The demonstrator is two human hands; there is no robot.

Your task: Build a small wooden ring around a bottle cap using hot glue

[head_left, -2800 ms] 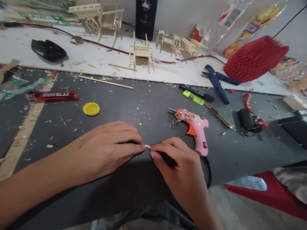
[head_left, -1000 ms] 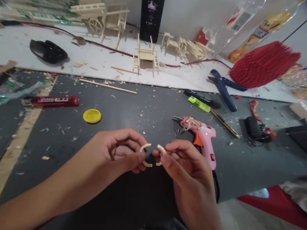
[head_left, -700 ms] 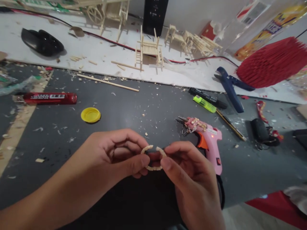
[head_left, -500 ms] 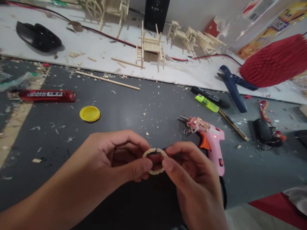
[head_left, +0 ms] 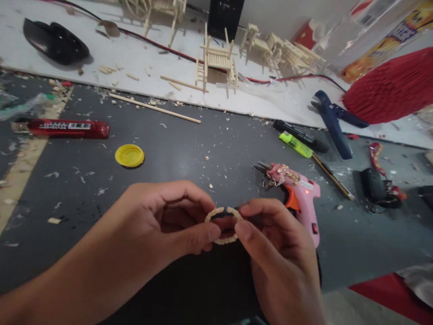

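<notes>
A small ring of short pale wooden pieces (head_left: pixel 226 241) is held between my two hands, low in the middle of the head view. There is a gap in its top edge. My left hand (head_left: pixel 179 221) pinches the ring's left side between thumb and fingers. On the opposite side, my right hand (head_left: pixel 275 239) grips it with thumb and forefinger. Parts of the ring are covered by my thumbs. Just beyond my right hand lies a pink glue gun (head_left: pixel 299 185) with an orange trigger and a small lit light, its nozzle pointing left.
A yellow cap (head_left: pixel 130 155), a red tube-shaped item (head_left: pixel 69 128) and a thin stick (head_left: pixel 155 108) lie on the grey table. Blue cutters (head_left: pixel 333 122), a green highlighter (head_left: pixel 295 144) and a black marker (head_left: pixel 301 135) are at right. Behind stand small wooden models (head_left: pixel 218 58) and a black mouse (head_left: pixel 56 41).
The ring's top gap has widened, with its ends now visibly apart. Both hands keep hold of it. The whole view has shifted slightly.
</notes>
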